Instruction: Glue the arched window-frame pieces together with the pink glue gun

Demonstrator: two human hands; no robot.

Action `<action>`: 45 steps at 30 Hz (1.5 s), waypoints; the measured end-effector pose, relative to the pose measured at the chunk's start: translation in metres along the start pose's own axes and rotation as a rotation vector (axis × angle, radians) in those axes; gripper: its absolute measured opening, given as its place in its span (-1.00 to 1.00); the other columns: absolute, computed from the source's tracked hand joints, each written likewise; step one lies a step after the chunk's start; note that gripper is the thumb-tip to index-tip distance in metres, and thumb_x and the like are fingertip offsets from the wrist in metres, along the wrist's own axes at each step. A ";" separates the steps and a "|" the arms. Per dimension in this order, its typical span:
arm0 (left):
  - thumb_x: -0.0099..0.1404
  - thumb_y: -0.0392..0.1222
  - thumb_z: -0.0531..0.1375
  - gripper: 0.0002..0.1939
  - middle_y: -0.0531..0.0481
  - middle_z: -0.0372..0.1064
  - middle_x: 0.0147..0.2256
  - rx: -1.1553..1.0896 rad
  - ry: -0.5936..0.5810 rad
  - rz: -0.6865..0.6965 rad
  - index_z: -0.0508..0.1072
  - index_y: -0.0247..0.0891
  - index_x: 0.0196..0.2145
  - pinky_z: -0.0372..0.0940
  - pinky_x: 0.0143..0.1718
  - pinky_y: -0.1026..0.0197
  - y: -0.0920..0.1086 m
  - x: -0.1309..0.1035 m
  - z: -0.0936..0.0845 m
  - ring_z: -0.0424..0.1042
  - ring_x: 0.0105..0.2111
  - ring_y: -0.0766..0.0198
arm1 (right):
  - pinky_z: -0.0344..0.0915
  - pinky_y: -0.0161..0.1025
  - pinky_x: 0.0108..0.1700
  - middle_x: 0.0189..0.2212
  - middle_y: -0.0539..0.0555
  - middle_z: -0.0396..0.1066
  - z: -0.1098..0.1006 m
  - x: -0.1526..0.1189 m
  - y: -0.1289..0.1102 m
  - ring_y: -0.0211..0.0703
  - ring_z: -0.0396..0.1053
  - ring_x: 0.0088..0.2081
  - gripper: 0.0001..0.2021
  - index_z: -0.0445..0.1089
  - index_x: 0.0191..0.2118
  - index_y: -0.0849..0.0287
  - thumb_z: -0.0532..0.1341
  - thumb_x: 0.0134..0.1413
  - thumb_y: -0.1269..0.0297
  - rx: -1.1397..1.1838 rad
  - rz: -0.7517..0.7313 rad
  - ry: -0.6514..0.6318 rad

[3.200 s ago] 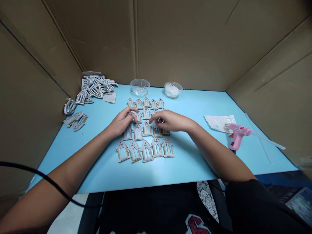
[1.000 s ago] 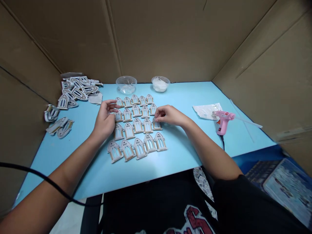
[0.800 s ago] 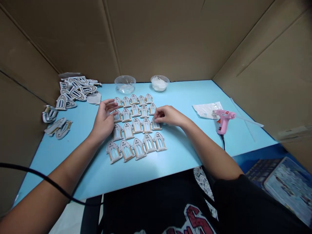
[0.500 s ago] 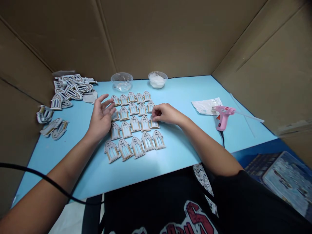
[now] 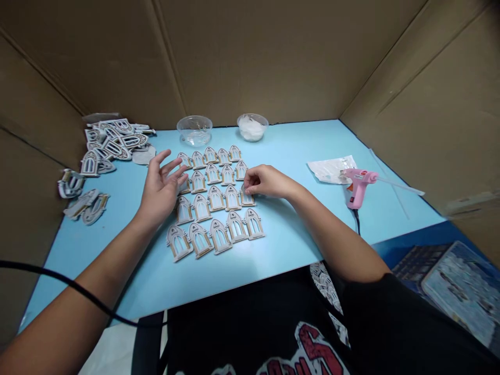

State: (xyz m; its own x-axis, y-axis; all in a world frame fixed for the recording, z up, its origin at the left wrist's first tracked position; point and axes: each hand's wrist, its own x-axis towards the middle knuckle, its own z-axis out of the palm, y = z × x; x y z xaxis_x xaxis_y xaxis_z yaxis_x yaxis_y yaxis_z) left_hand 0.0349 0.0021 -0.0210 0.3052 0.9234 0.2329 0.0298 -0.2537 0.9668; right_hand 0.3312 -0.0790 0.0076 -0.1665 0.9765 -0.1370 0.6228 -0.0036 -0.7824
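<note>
Several small arched window pieces (image 5: 221,237), white with gold-brown edging, lie in rows on the light blue table. My right hand (image 5: 265,182) is at the right end of the third row, with thumb and fingertips pinched over one window piece (image 5: 247,197). Whatever lies between those fingertips is too small or hidden to make out. My left hand (image 5: 161,185) hovers at the left side of the rows, palm turned inward and fingers spread, holding nothing. It partly covers the leftmost pieces of the upper rows.
More arched pieces (image 5: 113,140) are piled at the back left. A clear bowl (image 5: 194,130) and a bowl with white film-like bits (image 5: 252,128) stand at the back. On the right are a pink glue gun (image 5: 358,187) and a white packet (image 5: 328,169). Cardboard walls (image 5: 258,57) enclose the table.
My left hand has shifted very slightly, its fingers a little more spread. My right hand stays pinched at the same window piece. The pieces have not visibly moved.
</note>
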 end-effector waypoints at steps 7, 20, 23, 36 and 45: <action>0.29 -0.28 0.26 -0.38 -0.24 0.32 0.27 -0.046 0.023 -0.020 0.24 -0.06 0.27 0.33 0.35 -0.34 0.001 0.001 0.002 0.40 0.30 -0.15 | 0.31 -0.20 -0.19 -0.35 0.03 0.54 -0.003 -0.002 -0.001 -0.16 0.44 -0.28 -0.94 0.48 -0.35 0.16 0.35 0.07 0.44 -0.043 -0.025 0.005; 0.33 -0.13 0.31 -0.39 -0.23 0.36 0.25 -0.065 -0.005 -0.010 0.22 -0.05 0.27 0.37 0.32 -0.28 0.001 0.000 0.002 0.44 0.27 -0.11 | 0.13 -0.24 -0.27 -0.38 -0.03 0.39 0.004 -0.003 -0.002 -0.23 0.29 -0.33 -0.83 0.42 -0.37 0.15 0.42 0.05 0.45 -0.322 -0.076 -0.007; 0.35 -0.14 0.29 -0.41 -0.20 0.43 0.20 -0.087 -0.054 -0.014 0.21 -0.02 0.26 0.47 0.21 -0.24 0.003 -0.001 0.003 0.55 0.16 -0.06 | 0.16 -0.24 -0.26 -0.38 -0.01 0.45 0.003 -0.005 -0.003 -0.21 0.34 -0.33 -0.92 0.46 -0.34 0.15 0.35 0.15 0.43 -0.304 -0.064 -0.080; 0.29 -0.32 0.20 -0.59 0.00 0.56 -0.22 -0.089 -0.075 -0.116 0.33 -0.14 0.08 0.15 -0.68 0.37 0.027 -0.005 0.009 0.34 -0.61 0.39 | 0.20 -0.20 -0.22 -0.33 0.02 0.47 0.000 -0.005 0.001 -0.17 0.36 -0.30 -0.95 0.42 -0.30 0.12 0.25 0.22 0.40 -0.326 -0.103 0.025; 0.04 -0.20 0.19 -0.40 -0.09 0.53 -0.21 -0.552 -0.362 -0.450 0.35 -0.21 0.09 0.23 -0.44 0.28 0.050 -0.020 0.020 0.38 -0.37 0.24 | 0.35 0.05 0.09 -0.02 0.21 0.50 0.057 -0.007 -0.033 0.08 0.41 0.05 -0.82 0.45 0.02 0.10 0.20 0.40 0.22 -0.339 -0.627 0.472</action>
State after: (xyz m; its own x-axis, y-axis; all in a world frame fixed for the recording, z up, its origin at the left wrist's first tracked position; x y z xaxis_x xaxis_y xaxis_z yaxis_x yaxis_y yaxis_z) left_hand 0.0493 -0.0350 0.0204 0.6689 0.7283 -0.1489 -0.2232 0.3879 0.8943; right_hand 0.2685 -0.0983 0.0002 -0.2679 0.7641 0.5868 0.7291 0.5589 -0.3949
